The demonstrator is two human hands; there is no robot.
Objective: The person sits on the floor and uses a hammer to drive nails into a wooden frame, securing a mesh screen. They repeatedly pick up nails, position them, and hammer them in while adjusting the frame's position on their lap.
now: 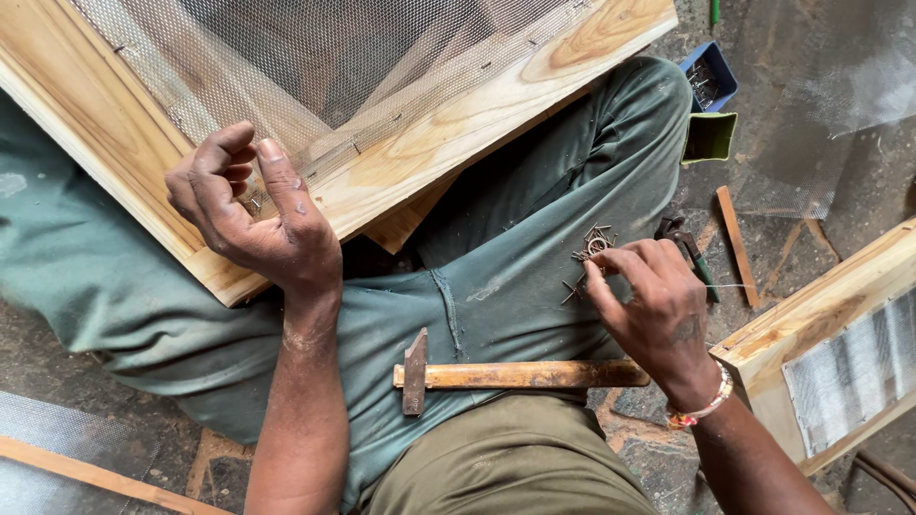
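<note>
Left hand (253, 215): seen at left of centre, curled loosely with palm up, resting on the lower edge of the wooden frame (458, 124); nothing is clearly gripped.
Right hand (654, 305): placed at right of centre, fingertips pinched into the nails (590, 250).
Nails: a small heap of thin, dark, rusty pieces, lying tangled on the green trouser leg (534, 219), just right of centre.
Wooden frame: pale pine, covered with grey wire mesh (315, 48), filling the upper left.
Hammer (496, 374): laid across the lap at lower centre, worn wooden handle, dark steel head, untouched.
Blue box (711, 76): found at upper right on the floor.
</note>
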